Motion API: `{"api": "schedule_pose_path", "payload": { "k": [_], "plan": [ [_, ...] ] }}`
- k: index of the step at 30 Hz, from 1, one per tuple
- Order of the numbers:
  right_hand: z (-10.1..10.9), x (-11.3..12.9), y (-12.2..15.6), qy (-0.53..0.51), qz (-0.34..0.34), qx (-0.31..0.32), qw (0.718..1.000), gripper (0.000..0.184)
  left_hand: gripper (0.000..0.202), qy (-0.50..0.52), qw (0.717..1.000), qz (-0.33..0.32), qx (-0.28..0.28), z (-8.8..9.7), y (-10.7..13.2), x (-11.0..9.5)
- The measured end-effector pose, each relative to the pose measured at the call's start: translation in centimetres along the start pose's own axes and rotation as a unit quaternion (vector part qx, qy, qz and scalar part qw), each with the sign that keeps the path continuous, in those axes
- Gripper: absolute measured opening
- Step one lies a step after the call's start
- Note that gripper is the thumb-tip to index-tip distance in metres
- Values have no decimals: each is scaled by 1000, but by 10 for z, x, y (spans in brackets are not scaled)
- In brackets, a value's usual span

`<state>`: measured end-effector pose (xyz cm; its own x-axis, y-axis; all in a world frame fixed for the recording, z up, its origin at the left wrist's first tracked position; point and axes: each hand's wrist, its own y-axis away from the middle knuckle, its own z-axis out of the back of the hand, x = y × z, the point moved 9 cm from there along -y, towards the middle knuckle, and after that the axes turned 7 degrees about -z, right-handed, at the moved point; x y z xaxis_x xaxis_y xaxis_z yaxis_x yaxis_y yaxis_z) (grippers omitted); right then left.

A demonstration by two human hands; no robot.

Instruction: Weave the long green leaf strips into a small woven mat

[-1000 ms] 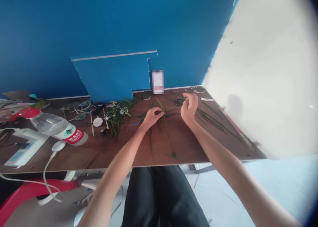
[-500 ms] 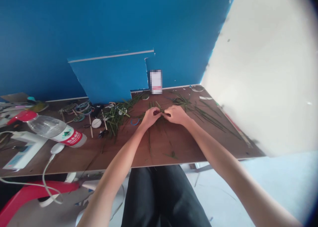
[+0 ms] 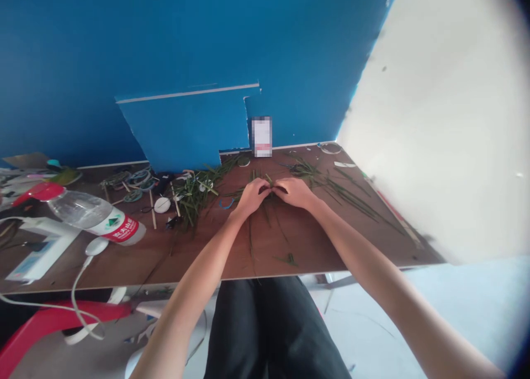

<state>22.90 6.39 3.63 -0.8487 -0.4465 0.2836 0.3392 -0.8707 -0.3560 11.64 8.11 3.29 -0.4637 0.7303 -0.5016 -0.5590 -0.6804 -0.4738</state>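
Over the middle of the brown table point(image 3: 314, 241), my left hand point(image 3: 253, 195) and my right hand point(image 3: 293, 192) meet fingertip to fingertip. Each one pinches narrow green leaf strips point(image 3: 268, 178) whose ends poke out beyond and below the fingers. How the strips cross between the fingertips is hidden by the hands. A pile of loose green strips point(image 3: 194, 196) lies left of my left hand. Longer strips point(image 3: 351, 194) spread over the tabletop to the right of my right hand. A small scrap of leaf point(image 3: 291, 258) rests near the front edge.
At the left, a plastic bottle point(image 3: 99, 216) with a red cap leans over a white power strip point(image 3: 43, 252). A white charger puck point(image 3: 97, 246) with its cable, round wire-like coils point(image 3: 138, 179) and thin sticks point(image 3: 152, 210) lie nearby. Blue and white walls bound the table.
Both hands stay together at nearly the same spot, with the fingertips shifting slightly around the strips. The whole view has moved a little.
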Motion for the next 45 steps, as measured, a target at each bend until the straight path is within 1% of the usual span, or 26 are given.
{"api": "schedule_pose_path", "payload": {
  "k": [4, 8, 11, 15, 17, 19, 22, 26, 30, 33, 40, 45],
  "plan": [
    [-4, -5, -1, -37, -14, -6, 999, 22, 6, 3, 1000, -2, -13, 4, 0, 0],
    [-10, -5, -1, -46, -17, 13, 999, 19, 9, 8, 1000, 4, -26, 7, 1, 1],
    [-12, -5, -2, -49, -21, 19, 998, 20, 10, 3, 1000, -2, -15, 5, 1, 0],
    [-13, -7, -2, -66, -24, 21, 997, 15, 17, -37, 999, -14, -10, 8, 3, -5],
    [-13, -8, -2, -73, -22, 21, 997, 14, 24, -57, 998, -21, 4, 7, 4, -7],
    [-11, -10, -3, -89, -18, 17, 996, 14, 25, -72, 997, -31, 28, 5, 6, -9],
    [-9, -13, -3, -123, -16, 14, 992, 14, 23, -92, 993, -52, 59, 2, 7, -12],
    [-8, -15, -3, -141, -14, 15, 990, 14, 20, -115, 988, -59, 79, -3, 8, -11],
    [-8, -16, -3, -141, -12, 13, 990, 14, 21, -125, 987, -60, 82, -5, 7, -10],
    [-7, -15, -3, -140, -12, 14, 990, 14, 17, -129, 986, -61, 82, -5, 7, -11],
    [-5, -15, -3, -146, -17, 16, 989, 15, 11, -137, 983, -60, 103, -10, 5, -13],
    [-7, -15, -3, -149, -10, 18, 989, 14, 7, -115, 989, -21, 89, -13, 5, -9]
  ]
}}
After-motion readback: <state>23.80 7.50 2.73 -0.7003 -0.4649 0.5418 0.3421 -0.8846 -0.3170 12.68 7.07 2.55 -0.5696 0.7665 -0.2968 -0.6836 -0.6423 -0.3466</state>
